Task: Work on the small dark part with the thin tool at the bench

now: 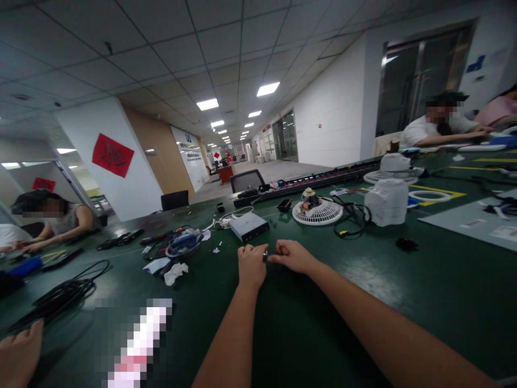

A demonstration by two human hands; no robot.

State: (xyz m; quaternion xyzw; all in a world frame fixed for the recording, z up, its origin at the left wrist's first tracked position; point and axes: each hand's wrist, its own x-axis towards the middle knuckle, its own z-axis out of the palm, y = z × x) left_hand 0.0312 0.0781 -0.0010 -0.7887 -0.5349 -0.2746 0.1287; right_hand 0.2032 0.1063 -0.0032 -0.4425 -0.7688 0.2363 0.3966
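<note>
And your left hand (251, 265) pinches a small shiny piece (265, 256) over the green table (286, 328); your right hand (294, 255) curls just beside, whether gripping too I can't tell. The piece looks light, stiff, perhaps slick: best held by its edges with 2 fingertips. Beyond sits a grey box (249, 226).

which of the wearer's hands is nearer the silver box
Left: the left hand is just in front of the silver box; the right hand is farther off, in front and to its right.
</note>
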